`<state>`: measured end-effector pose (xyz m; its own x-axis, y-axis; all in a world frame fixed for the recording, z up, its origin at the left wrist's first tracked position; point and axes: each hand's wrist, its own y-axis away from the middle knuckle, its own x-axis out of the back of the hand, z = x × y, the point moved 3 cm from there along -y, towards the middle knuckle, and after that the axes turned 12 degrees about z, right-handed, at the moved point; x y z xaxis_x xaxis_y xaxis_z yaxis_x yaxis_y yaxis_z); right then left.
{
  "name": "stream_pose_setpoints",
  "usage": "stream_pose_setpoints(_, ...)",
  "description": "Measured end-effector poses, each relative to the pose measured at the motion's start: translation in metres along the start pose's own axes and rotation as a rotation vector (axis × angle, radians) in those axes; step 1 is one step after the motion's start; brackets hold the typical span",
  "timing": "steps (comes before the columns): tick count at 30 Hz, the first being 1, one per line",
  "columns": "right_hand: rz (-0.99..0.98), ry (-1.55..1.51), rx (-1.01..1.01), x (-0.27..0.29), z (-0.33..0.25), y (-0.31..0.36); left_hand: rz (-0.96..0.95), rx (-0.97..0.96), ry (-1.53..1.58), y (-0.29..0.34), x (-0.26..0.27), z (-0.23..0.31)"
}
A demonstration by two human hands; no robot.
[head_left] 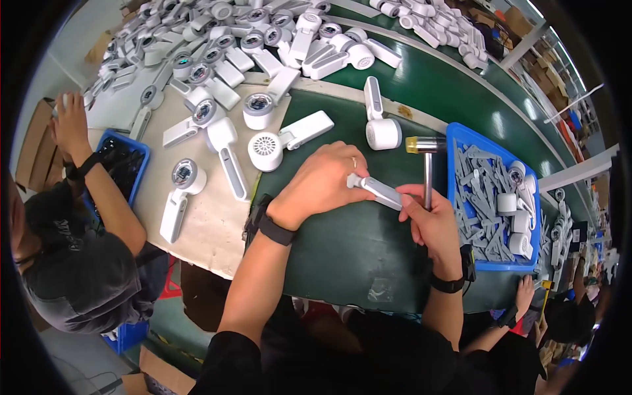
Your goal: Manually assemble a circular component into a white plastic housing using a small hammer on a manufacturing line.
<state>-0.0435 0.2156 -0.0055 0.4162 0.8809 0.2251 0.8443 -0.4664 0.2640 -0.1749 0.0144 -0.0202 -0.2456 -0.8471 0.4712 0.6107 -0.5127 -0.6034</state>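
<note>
My left hand (322, 183) is closed around one end of a white and grey handheld fan (382, 191); its round head is hidden by my fingers. The grey strip along the fan's handle faces up. A hammer (428, 178) with a yellowish tip stands upright in my right hand (431, 227), whose thumb and fingers also touch the free end of the fan's handle. Just beyond my left hand lies a white fan (266, 151) with a round grille. Another white fan (383, 133) rests close to the hammer head.
To the right is a blue bin (490, 263) of grey strips and some white fans. Many fans (224, 39) are heaped at the back left, others on the cardboard (217, 243). A green conveyor (434, 76) runs behind. A co-worker (79, 263) sits left, beside a blue tray (141, 148).
</note>
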Motion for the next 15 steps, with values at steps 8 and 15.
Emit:
stream_pose_setpoints(8, -0.022, 0.025, -0.007, 0.001, 0.001, 0.000, -0.046, 0.069, -0.020, 0.000, -0.002, 0.003)
stream_pose_setpoints(15, 0.036, 0.149, 0.015, -0.002, -0.007, 0.000, -0.073, 0.074, -0.026, 0.000, 0.000, 0.002)
